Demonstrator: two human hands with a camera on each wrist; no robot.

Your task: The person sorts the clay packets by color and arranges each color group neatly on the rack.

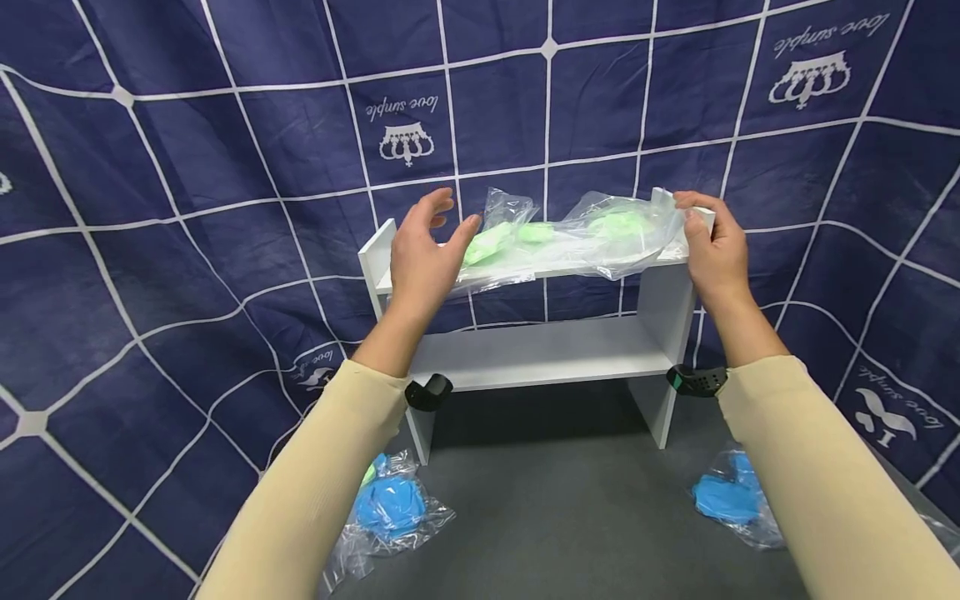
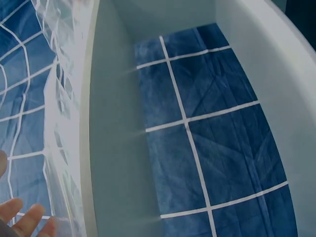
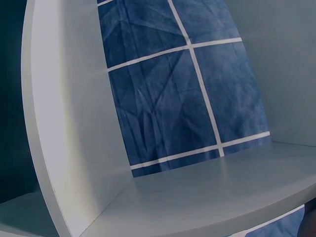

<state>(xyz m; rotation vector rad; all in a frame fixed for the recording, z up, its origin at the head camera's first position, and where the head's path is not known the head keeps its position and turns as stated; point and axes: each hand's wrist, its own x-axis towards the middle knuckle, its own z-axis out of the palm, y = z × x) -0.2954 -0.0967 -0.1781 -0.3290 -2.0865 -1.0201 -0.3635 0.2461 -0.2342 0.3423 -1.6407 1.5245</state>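
Note:
A white two-tier shelf rack (image 1: 540, 354) stands against a dark blue curtain. On its top board lie clear plastic bags holding light green items, one bag (image 1: 491, 242) toward the left and a larger bag (image 1: 618, 225) at the right. My left hand (image 1: 423, 254) hovers by the rack's left end, thumb and fingers apart, with nothing between them. My right hand (image 1: 718, 250) is at the top of the right side panel, its fingertips beside the right bag's edge. Whether they pinch the plastic is unclear. The left wrist view shows left fingertips (image 2: 29, 219) near clear plastic.
On the dark grey floor, a clear bag with blue and green contents (image 1: 390, 504) lies at the front left, and a bag with blue contents (image 1: 727, 498) at the front right. The curtain (image 1: 225, 167) surrounds the rack behind and at both sides.

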